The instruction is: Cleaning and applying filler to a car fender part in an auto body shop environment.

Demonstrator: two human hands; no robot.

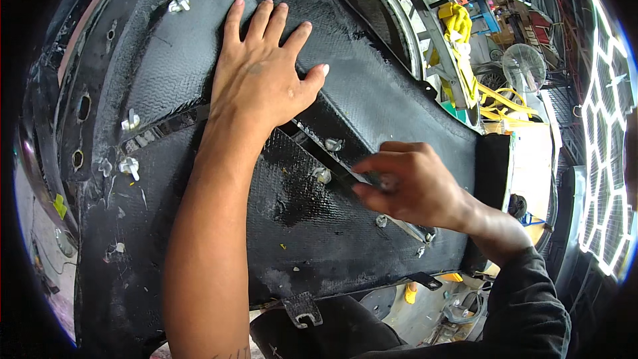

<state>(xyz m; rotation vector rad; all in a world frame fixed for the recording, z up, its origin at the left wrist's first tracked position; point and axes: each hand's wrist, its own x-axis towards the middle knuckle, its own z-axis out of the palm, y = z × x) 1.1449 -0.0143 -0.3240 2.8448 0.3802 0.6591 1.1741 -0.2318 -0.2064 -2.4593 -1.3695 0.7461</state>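
A large black panel (279, 259) with a woven, fibre-like texture lies under both hands. My left hand (256, 83) rests flat on it, fingers spread, with nothing held. A dark strip or groove (319, 153) runs diagonally across the panel, partly under that hand. My right hand (419, 183) is curled at this strip, thumb and index finger bent toward each other around a small greyish thing; motion blur hides what it is. Just left of it, metal wing nuts (322, 175) sit on either side of the strip. Another wing nut (381, 221) is below the right hand.
More wing nuts (130, 167) stud the panel's left part. A metal bracket (302, 310) juts from the near edge. Beyond the panel are a yellow cloth (457, 23) on a frame, a fan (524, 68) and cluttered shelves. Bright hexagonal lights (605, 133) glow at right.
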